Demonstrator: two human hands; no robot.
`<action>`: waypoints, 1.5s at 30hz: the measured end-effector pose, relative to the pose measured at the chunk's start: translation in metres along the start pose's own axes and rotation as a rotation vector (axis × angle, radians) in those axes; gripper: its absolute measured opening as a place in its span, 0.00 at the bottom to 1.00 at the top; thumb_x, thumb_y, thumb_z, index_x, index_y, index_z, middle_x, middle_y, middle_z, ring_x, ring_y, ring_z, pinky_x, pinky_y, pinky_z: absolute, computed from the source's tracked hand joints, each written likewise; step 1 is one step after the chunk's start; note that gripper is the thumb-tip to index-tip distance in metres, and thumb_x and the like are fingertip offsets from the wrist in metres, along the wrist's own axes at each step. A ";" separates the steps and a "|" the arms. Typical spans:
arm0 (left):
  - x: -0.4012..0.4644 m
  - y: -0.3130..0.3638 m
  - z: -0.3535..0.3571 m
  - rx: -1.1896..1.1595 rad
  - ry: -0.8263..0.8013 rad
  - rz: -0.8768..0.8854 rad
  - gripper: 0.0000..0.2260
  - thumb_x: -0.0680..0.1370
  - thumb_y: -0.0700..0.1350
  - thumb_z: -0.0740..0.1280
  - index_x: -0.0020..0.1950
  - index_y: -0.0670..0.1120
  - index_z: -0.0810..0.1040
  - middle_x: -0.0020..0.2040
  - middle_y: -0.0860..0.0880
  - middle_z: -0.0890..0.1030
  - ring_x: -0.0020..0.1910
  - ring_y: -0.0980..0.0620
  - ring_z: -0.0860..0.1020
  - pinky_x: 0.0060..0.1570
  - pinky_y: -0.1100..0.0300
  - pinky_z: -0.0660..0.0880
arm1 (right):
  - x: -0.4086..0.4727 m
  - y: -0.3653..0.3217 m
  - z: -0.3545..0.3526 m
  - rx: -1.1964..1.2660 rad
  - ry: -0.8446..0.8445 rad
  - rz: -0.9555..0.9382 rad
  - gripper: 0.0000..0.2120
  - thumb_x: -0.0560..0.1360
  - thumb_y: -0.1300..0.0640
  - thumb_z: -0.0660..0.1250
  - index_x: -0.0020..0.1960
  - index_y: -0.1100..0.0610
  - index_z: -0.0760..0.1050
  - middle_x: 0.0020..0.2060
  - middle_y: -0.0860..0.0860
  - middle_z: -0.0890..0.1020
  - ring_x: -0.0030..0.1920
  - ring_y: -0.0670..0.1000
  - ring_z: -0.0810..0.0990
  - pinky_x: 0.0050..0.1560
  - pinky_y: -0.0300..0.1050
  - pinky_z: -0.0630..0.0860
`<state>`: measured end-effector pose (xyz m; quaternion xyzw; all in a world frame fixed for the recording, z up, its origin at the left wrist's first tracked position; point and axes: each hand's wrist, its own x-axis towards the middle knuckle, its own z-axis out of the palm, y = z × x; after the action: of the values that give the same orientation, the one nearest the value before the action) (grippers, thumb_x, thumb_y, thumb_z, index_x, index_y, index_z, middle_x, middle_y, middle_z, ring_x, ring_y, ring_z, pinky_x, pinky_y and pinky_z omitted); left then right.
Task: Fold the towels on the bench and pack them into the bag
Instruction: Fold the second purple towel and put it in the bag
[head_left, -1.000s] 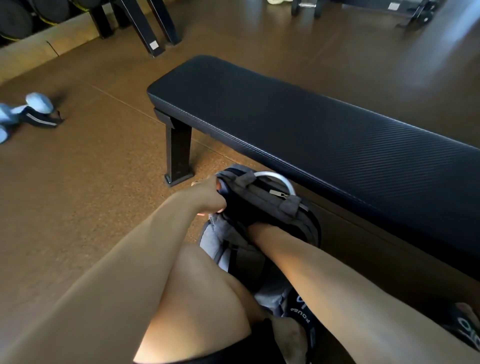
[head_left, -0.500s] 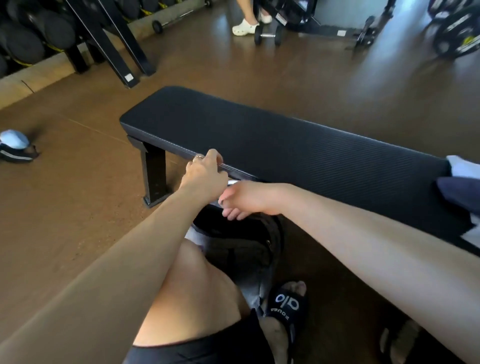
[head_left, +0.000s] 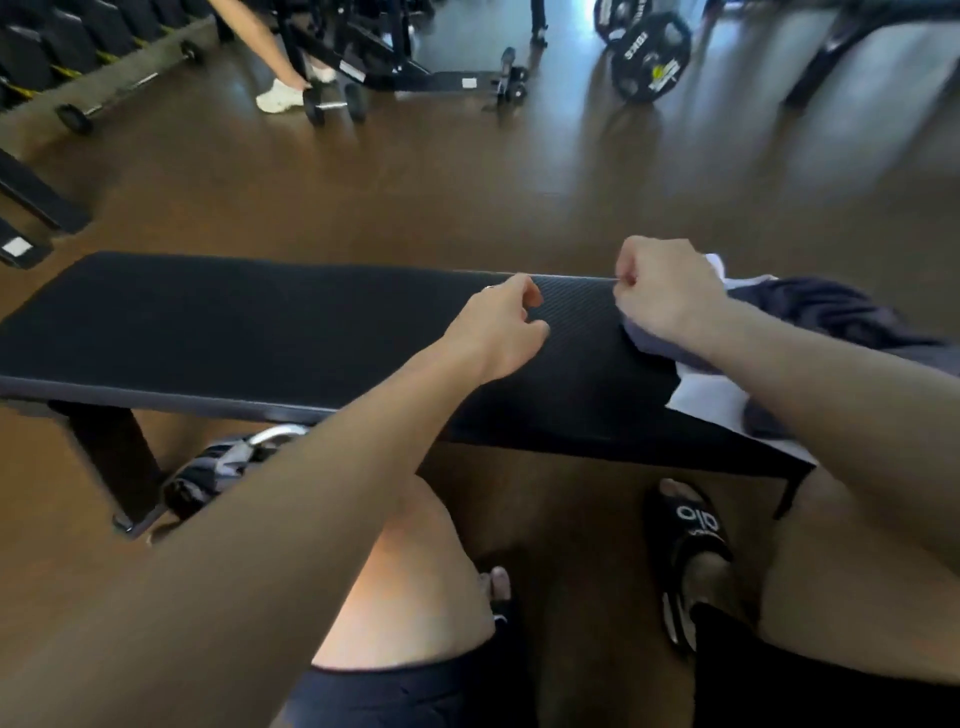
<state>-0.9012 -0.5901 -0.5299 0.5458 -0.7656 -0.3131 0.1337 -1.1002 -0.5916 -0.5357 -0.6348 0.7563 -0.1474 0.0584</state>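
A: One bench (head_left: 260, 322), black, padded, long; largest item. Anything on it?

B: Towels (head_left: 810, 317), heaped at its right end: a dark one rumpled on top, a white one (head_left: 701, 397) under it, hanging slightly over the near edge.

A: Handling?

B: By my estimate soft, light and limp, so they will sag and bunch. Best taken by two corners of one edge and held taut.

A: One bag (head_left: 218, 467)?

B: On the floor under the bench's left part, beside its leg, with a pale handle showing. The forearm hides much of it.

A: Two hands?

B: Right hand (head_left: 670, 296) is clenched over the near edge of the dark towel; it appears to be grasping the cloth, though the fingertips are hidden. Left hand (head_left: 493, 332) hovers above bare padding, fingers loosely curled, holding nothing.
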 end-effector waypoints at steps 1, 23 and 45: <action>0.010 0.009 0.011 0.016 -0.038 0.022 0.16 0.81 0.45 0.65 0.69 0.49 0.71 0.62 0.49 0.77 0.59 0.48 0.76 0.60 0.52 0.75 | -0.003 0.020 0.001 -0.026 0.051 0.017 0.08 0.76 0.60 0.61 0.52 0.55 0.76 0.49 0.56 0.80 0.53 0.62 0.78 0.48 0.50 0.69; 0.105 0.065 0.095 -0.170 -0.074 0.110 0.04 0.75 0.40 0.66 0.47 0.49 0.77 0.39 0.53 0.78 0.40 0.53 0.77 0.39 0.60 0.73 | 0.005 0.097 -0.003 0.159 -0.016 0.073 0.18 0.73 0.58 0.65 0.63 0.51 0.75 0.55 0.51 0.78 0.56 0.55 0.75 0.54 0.51 0.74; 0.084 0.057 -0.038 -0.429 0.556 0.126 0.04 0.80 0.39 0.57 0.51 0.47 0.70 0.41 0.55 0.73 0.39 0.58 0.71 0.44 0.61 0.72 | -0.003 0.065 -0.070 0.235 0.399 -0.009 0.09 0.69 0.64 0.61 0.34 0.57 0.61 0.26 0.51 0.67 0.31 0.57 0.66 0.32 0.50 0.63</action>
<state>-0.9543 -0.6687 -0.4762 0.5214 -0.6489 -0.2974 0.4676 -1.1803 -0.5688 -0.4884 -0.5853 0.7274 -0.3576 -0.0195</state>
